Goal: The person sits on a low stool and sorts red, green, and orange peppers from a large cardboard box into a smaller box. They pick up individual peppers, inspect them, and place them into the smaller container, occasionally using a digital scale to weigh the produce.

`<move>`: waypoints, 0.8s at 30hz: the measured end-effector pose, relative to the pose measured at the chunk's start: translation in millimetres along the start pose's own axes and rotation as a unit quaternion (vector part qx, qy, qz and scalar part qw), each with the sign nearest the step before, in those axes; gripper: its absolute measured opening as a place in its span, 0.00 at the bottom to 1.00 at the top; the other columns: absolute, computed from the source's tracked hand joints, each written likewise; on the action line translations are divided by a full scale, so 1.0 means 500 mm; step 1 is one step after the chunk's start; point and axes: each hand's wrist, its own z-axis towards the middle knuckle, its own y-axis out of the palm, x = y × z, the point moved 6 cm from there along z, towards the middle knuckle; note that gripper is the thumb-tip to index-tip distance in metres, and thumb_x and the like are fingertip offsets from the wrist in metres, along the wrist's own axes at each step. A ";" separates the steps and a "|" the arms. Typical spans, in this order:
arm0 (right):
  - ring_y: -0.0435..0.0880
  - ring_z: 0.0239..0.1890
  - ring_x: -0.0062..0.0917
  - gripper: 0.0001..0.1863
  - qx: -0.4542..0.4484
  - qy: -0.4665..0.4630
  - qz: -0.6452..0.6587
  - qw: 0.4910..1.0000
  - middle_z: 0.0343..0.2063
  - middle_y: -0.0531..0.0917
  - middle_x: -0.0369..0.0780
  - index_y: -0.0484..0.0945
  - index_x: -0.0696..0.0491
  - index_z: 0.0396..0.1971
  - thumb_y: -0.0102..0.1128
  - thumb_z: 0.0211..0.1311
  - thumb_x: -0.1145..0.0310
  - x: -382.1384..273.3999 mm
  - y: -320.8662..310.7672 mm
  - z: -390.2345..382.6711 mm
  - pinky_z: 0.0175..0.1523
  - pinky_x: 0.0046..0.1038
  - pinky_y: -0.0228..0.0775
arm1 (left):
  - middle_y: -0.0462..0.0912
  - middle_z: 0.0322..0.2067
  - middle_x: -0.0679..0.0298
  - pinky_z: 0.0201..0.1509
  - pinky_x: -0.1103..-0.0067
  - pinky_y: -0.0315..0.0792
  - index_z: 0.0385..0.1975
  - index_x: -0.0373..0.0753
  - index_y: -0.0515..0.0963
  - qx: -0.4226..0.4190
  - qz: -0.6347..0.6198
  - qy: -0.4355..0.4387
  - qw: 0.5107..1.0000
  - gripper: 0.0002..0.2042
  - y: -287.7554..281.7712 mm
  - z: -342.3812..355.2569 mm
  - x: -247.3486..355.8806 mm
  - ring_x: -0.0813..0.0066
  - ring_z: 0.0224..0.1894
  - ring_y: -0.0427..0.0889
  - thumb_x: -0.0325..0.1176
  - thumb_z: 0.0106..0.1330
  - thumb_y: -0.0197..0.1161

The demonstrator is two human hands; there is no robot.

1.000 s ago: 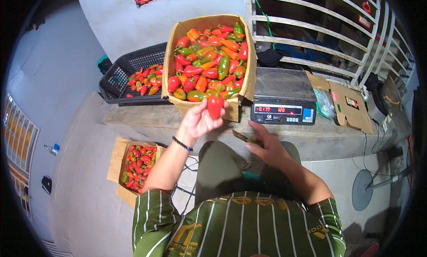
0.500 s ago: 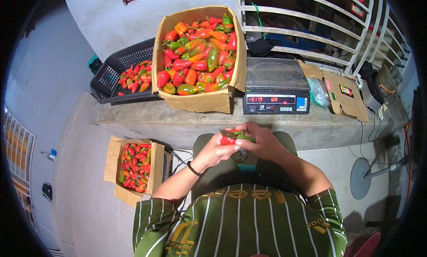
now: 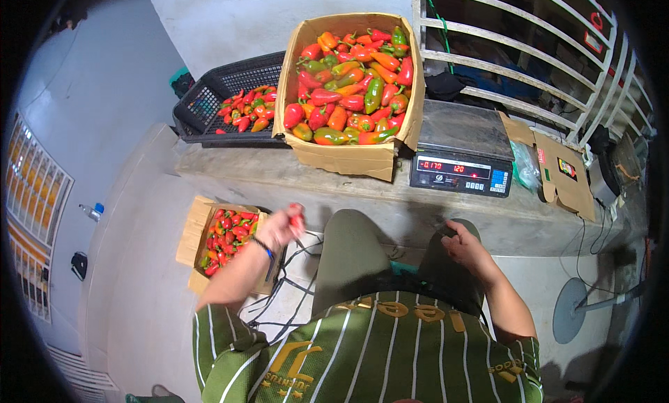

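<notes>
We are recording both hands well apart. The left hand (image 3: 274, 231) is pinching a red pepper (image 3: 297, 220) in its fingers, appearing at the right edge of a small open carton (image 3: 196, 232); motion blur is preventing us from telling whether the stem is on. We are judging that this fingertip hold is suiting a light, smooth fruit. The right hand (image 3: 465, 249) is curling round what we are reading as a small knife (image 3: 442, 229), its blurred blade pointing inward, presumably gripped by the handle to spare the palm. A large carton (image 3: 341, 159) is sitting on the concrete ledge (image 3: 327, 190) directly ahead, brimming with mixed red, orange and green peppers (image 3: 355, 89), likely for easy reach. On its left, a black mesh crate (image 3: 209, 96) is holding a lower heap; on its right, a digital scale (image 3: 460, 173) is facing us, probably for reading its lit display. The small carton is standing low on the left, flap turned outward, we are supposing to leave its mouth unobstructed.
</notes>
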 end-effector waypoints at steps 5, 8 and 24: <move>0.67 0.24 0.12 0.32 -0.009 0.013 0.007 1.000 0.22 0.70 0.32 0.54 0.58 0.60 0.54 0.61 0.60 -0.020 0.012 -0.004 0.26 0.16 0.58 | 0.71 0.35 0.59 0.43 0.67 0.76 0.39 0.34 0.64 -0.077 -0.017 0.370 0.926 0.08 0.094 -0.040 0.463 0.64 0.38 0.75 0.23 0.60 0.47; 0.66 0.24 0.13 0.32 -0.003 0.000 0.016 1.000 0.23 0.71 0.32 0.54 0.57 0.60 0.54 0.61 0.60 -0.004 0.011 0.011 0.27 0.16 0.58 | 0.69 0.51 0.58 0.47 0.70 0.72 0.57 0.40 0.60 -0.038 0.151 0.563 0.812 0.25 0.296 -0.103 0.471 0.66 0.47 0.73 0.34 0.59 0.57; 0.72 0.33 0.22 0.32 -0.020 -0.140 -0.105 0.984 0.29 0.76 0.41 0.55 0.53 0.61 0.56 0.58 0.61 -0.168 0.072 0.000 0.42 0.24 0.66 | 0.68 0.51 0.53 0.45 0.65 0.76 0.58 0.39 0.58 -0.249 0.228 0.335 0.880 0.27 0.392 -0.123 0.179 0.62 0.49 0.73 0.27 0.57 0.54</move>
